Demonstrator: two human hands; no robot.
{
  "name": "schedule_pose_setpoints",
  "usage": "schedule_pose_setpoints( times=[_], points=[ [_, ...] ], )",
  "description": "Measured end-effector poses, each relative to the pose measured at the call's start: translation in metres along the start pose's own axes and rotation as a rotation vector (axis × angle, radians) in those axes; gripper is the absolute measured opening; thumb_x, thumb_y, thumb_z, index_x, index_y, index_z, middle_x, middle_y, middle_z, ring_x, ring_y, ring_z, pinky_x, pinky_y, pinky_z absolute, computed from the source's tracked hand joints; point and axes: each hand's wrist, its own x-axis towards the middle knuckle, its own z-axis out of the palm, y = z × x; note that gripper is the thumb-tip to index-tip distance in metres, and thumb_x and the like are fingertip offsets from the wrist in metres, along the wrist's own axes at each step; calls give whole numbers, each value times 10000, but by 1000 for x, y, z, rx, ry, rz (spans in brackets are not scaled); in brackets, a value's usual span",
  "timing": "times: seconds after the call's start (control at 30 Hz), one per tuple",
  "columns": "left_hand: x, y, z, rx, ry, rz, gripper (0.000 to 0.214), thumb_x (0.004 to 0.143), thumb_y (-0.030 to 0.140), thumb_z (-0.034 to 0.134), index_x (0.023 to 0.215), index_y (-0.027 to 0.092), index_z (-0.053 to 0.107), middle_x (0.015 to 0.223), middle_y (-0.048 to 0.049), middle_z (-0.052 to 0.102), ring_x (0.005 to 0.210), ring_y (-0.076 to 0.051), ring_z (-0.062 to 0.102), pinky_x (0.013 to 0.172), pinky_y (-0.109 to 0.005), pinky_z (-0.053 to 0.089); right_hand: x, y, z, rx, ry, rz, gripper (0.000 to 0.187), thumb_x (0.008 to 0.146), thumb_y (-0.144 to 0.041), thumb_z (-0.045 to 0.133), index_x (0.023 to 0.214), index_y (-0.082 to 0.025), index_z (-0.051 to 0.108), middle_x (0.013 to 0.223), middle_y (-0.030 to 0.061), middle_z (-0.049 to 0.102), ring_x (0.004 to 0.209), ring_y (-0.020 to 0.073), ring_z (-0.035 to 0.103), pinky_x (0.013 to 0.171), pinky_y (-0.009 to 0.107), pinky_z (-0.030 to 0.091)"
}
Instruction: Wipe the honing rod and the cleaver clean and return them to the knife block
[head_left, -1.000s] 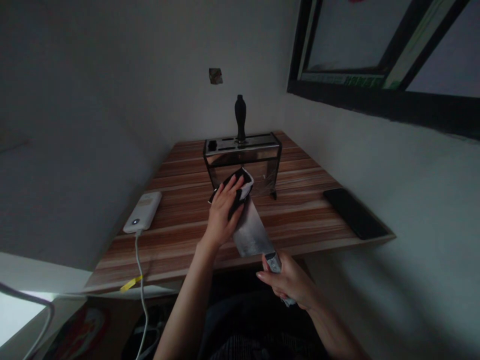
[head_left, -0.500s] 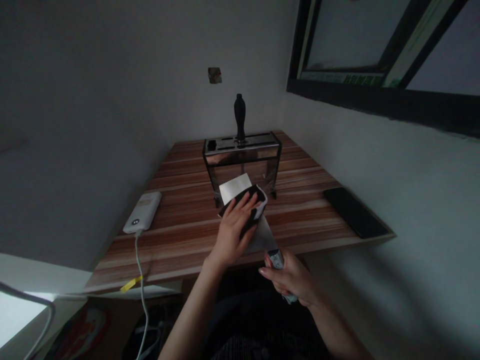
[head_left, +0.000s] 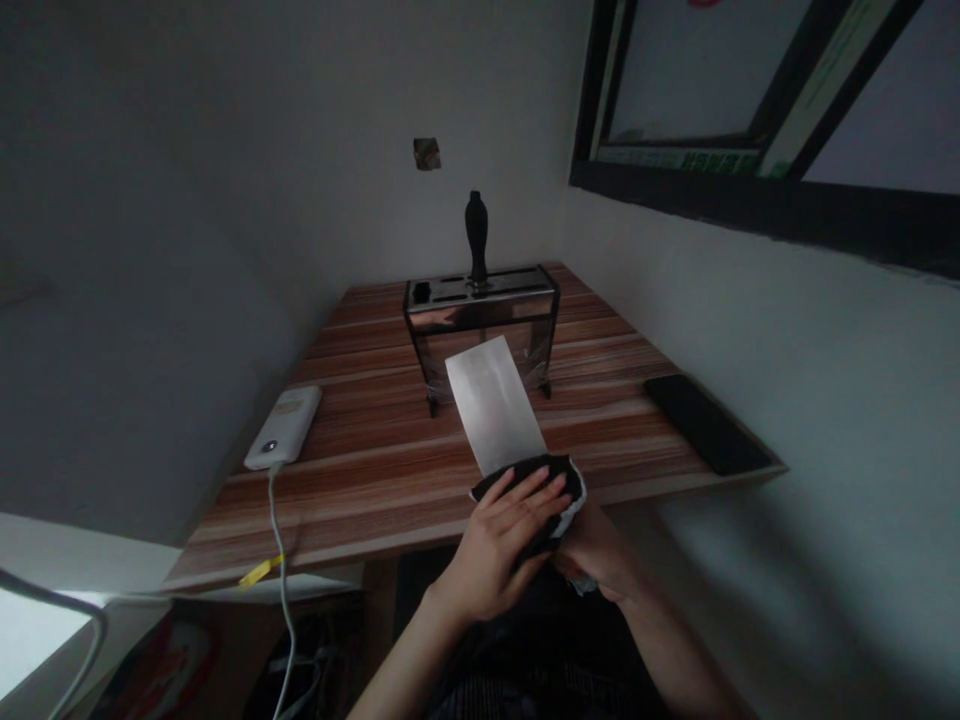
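Observation:
A broad steel cleaver points away from me over the wooden table. My right hand grips its handle near the table's front edge, mostly hidden behind my left hand. My left hand presses a black and white cloth flat against the heel of the blade, fingers stretched over it. Behind the blade stands a steel knife rack with one black-handled tool upright in a slot.
A white power bank with a white cable lies at the table's left. A black phone lies at the right edge by the wall. A dark-framed window is on the right wall.
My left hand has slid the cloth down the blade from its tip near the rack to the heel by the handle, baring the blade. My right hand kept hold of the handle.

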Motion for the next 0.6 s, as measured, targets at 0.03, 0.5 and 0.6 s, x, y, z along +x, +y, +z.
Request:
schedule_pose_setpoints(
  times=[0.03, 0.5, 0.6],
  points=[
    [-2, 0, 0, -8, 5, 5, 473, 931, 207, 390, 1401, 167, 346, 1449, -133, 447, 1412, -227, 282, 1150, -488, 212, 0, 0, 0, -12, -5, 4, 301, 609, -242, 684, 870, -232, 532, 388, -120, 380, 317, 59, 308, 338, 198, 202],
    [2, -18, -11, 14, 116, -30, 446, 933, 208, 406, 1378, 175, 391, 1441, -140, 456, 1409, -234, 290, 1151, -500, 203, -1, -5, 5, -65, -34, -49, 316, 629, -341, 700, 780, -209, 456, 435, -134, 391, 283, 22, 272, 291, 162, 221],
    [9, -29, -18, 26, 183, -54, 451, 934, 190, 402, 1385, 189, 383, 1442, -130, 458, 1413, -228, 283, 1155, -499, 192, -1, -2, 2, -66, -35, -31, 385, 620, -405, 731, 730, -217, 413, 451, -142, 364, 284, 12, 267, 291, 156, 216]
  ],
)
